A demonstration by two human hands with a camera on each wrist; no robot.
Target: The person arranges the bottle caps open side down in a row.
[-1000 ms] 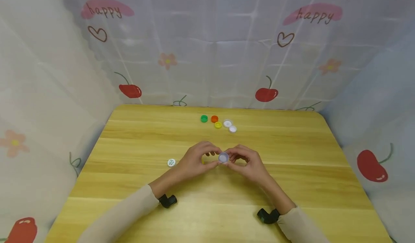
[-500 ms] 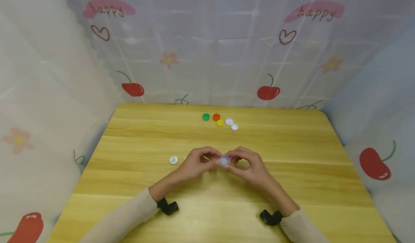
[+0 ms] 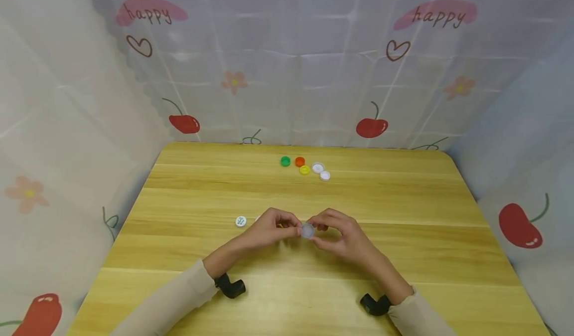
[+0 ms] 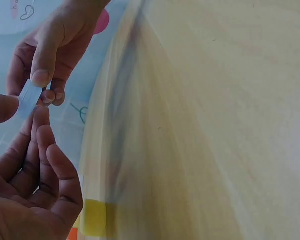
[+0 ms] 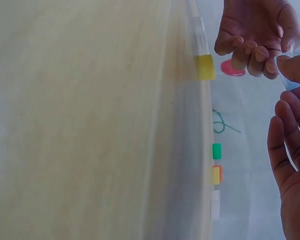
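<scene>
The left hand (image 3: 271,229) and right hand (image 3: 339,232) are pinching a translucent round cap (image 3: 307,231) between thumbs and fingertips, above the tabletop (image 3: 403,191). Its round face is pointing toward the head camera (both wrist views are catching it edge-on). The left hand is mostly hiding a pale piece (image 3: 257,218); a white disc (image 3: 240,221) is bearing illegible green marks. The curtain (image 3: 291,96) is reading "happy" twice.
</scene>
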